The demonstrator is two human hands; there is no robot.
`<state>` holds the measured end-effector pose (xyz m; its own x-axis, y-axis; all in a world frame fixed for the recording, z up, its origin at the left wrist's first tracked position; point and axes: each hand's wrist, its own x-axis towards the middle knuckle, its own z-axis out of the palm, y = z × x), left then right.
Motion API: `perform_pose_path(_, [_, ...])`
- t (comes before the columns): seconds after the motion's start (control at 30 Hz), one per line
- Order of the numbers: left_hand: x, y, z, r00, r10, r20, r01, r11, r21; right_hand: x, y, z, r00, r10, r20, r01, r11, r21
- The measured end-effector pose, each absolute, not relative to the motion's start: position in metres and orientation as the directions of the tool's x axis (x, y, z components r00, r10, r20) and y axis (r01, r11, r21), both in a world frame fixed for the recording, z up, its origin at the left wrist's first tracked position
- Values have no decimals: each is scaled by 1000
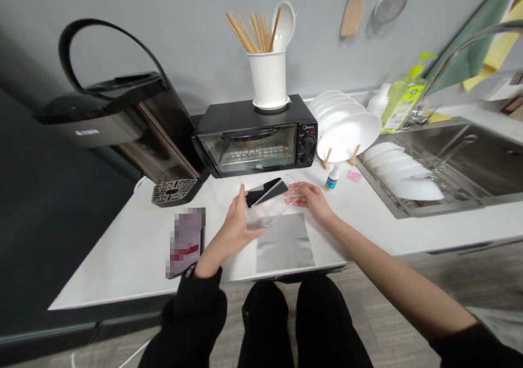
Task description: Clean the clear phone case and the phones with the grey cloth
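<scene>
A black phone [265, 190] and a clear phone case [273, 207] are held together just above the white counter [134, 248], in front of the toaster oven. My left hand [238, 223] grips their left end with fingers curled. On the right end, my right hand [307, 198] pinches the case's edge. A grey cloth [285, 243] lies flat on the counter right under both hands.
A black toaster oven [253, 139] carries a white utensil holder [268, 79]. A dark coffee machine [122, 122] stands at the left, with a purple box [186, 241] near it. White plates [347, 128] fill a rack. A small bottle [332, 178] and the sink [449, 161] are to the right.
</scene>
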<state>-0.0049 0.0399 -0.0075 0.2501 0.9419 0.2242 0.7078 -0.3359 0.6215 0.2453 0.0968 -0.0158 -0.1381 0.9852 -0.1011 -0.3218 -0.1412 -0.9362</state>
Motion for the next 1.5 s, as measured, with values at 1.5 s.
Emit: perform_pose_path(1.5, [17, -3, -24, 290, 919, 267, 750, -392, 532, 290, 6, -13, -690, 682, 241, 486, 684, -544])
